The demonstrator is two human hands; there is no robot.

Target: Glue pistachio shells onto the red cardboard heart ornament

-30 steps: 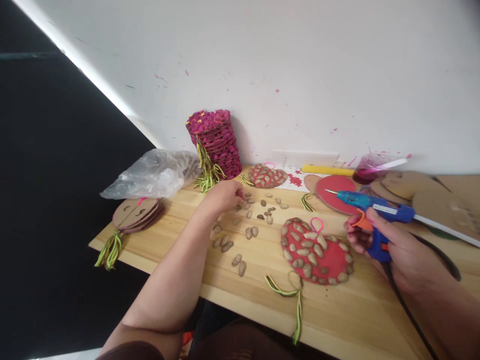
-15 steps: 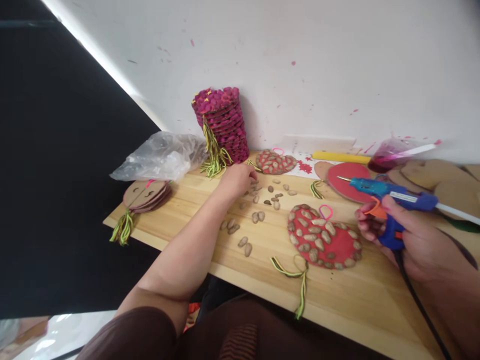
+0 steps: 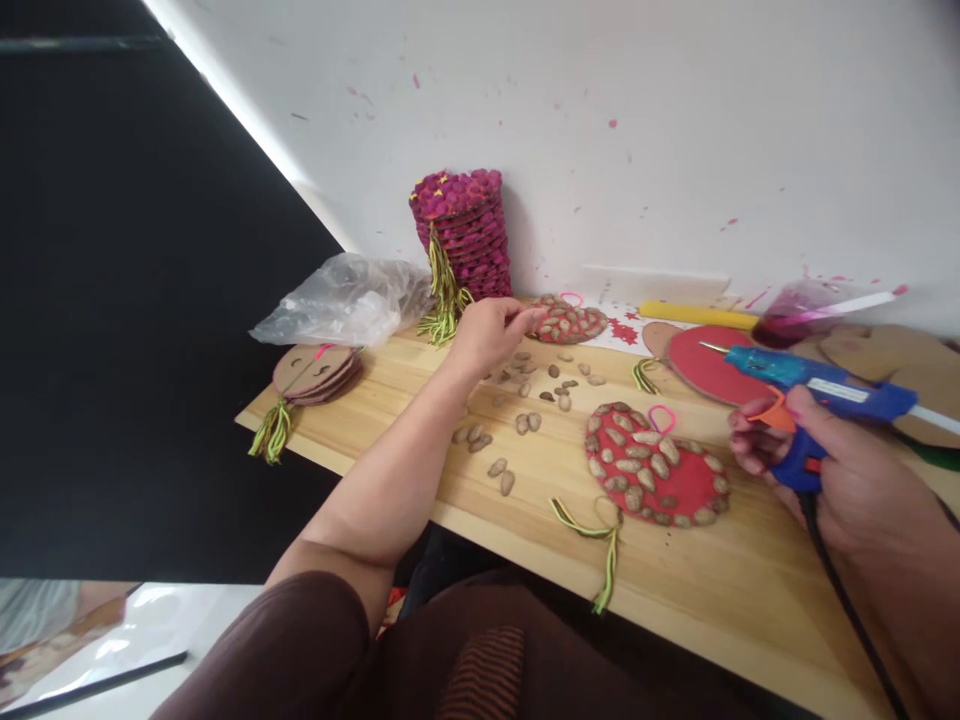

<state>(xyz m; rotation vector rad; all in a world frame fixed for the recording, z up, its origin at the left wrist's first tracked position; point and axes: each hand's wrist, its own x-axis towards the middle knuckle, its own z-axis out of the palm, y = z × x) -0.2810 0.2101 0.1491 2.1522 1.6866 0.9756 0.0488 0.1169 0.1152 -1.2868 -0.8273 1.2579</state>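
My right hand (image 3: 847, 470) is wrapped round a blue glue gun (image 3: 832, 385), with fingers at its orange trigger. The metal nozzle points left, and a white glue stick comes out of the back. Below and left of the nozzle lies a red heart (image 3: 682, 482), edged and partly covered with peanuts, with a pink loop on top. My left hand (image 3: 491, 335) is over the loose peanuts (image 3: 529, 422), thumb and finger pinched together; whatever is between them is too small to make out. Just beyond its fingertips lies a second peanut-covered heart (image 3: 568, 322).
A magenta textured stack (image 3: 469, 235) with a yellow-green tassel stands against the wall. Left of it are a clear plastic bag (image 3: 341, 300) and stacked cardboard discs (image 3: 315, 372). A green-black tassel (image 3: 609, 560) lies near the front edge. A red disc (image 3: 701, 362) and dye cup (image 3: 795, 305) are at right.
My left hand has risen off the loose peanuts, its pinched fingers now pointing right. The glue gun stays in my right hand. The whole view has shifted slightly.
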